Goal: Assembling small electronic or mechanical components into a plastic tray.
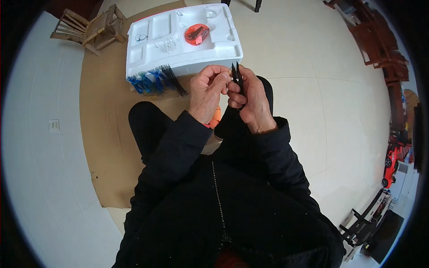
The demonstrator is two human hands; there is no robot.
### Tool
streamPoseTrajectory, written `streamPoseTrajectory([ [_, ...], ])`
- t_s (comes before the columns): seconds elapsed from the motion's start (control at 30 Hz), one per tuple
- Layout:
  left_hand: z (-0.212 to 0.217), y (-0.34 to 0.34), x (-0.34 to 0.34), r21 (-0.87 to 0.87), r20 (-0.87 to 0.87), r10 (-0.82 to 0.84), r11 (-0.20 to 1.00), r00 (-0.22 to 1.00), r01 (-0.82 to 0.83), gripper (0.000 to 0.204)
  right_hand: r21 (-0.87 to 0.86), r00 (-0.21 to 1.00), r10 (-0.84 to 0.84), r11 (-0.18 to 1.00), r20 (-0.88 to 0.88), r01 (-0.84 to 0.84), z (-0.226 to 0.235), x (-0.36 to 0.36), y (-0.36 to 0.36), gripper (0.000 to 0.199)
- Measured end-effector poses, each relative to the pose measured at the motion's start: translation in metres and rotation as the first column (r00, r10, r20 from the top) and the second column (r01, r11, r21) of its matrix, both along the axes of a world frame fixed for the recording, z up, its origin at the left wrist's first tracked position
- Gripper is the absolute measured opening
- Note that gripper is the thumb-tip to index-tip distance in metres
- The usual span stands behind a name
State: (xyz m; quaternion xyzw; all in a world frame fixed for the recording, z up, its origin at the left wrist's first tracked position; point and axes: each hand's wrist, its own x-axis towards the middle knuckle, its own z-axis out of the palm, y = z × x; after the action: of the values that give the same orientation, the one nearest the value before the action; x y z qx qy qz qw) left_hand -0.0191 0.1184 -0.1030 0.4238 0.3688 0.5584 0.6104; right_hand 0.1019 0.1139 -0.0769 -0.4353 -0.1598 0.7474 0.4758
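Note:
My right hand (255, 103) is wrapped round a pair of small black snips (238, 82), whose pointed blades stick up and stand apart. Close beside it, my left hand (205, 96) is closed in a pinch, thumb against fingers. What it pinches is too small to make out. Both hands meet just in front of a white foam box (178, 70). On the box lie a round red-orange piece (191, 35) with dark contents, several thin wire-like bits (166, 44) and a small ring (141, 38). Blue-tied bundles (146, 84) and a black bundle (173, 80) of strands hang at its near left edge.
An orange object (216, 118) shows partly below my left hand, between my knees. Brown cardboard (105, 147) covers the floor at left, with a bamboo chair (100, 29) at its far end. Wooden furniture (373, 42) and a red toy car (389, 165) line the right side.

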Motion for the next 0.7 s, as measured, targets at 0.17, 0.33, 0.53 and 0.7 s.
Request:
streamPoseTrajectory([
  [0.17, -0.0024, 0.0005, 0.0016, 0.008, 0.0, -0.005, 1.0, 1.0, 0.005, 0.01, -0.024, 1.0, -0.012, 1.0, -0.005, 0.012, 0.0019, -0.0001, -0.0001, 0.031],
  [0.33, -0.0008, 0.0012, 0.0008, 0.008, 0.013, -0.005, 1.0, 1.0, 0.004, 0.009, -0.025, 1.0, -0.002, 1.0, -0.007, 0.002, -0.0011, -0.0012, 0.0019, 0.032],
  [0.53, -0.0031, 0.0023, 0.0008, 0.009, 0.001, -0.002, 1.0, 1.0, 0.002, 0.009, -0.024, 1.0, -0.004, 1.0, 0.0, 0.004, -0.002, -0.0008, 0.003, 0.033],
  [0.7, -0.0029, 0.0026, 0.0007, -0.002, -0.013, -0.006, 1.0, 1.0, 0.006, 0.009, -0.016, 1.0, 0.007, 1.0, -0.012, -0.008, -0.0033, -0.0007, 0.0031, 0.034],
])
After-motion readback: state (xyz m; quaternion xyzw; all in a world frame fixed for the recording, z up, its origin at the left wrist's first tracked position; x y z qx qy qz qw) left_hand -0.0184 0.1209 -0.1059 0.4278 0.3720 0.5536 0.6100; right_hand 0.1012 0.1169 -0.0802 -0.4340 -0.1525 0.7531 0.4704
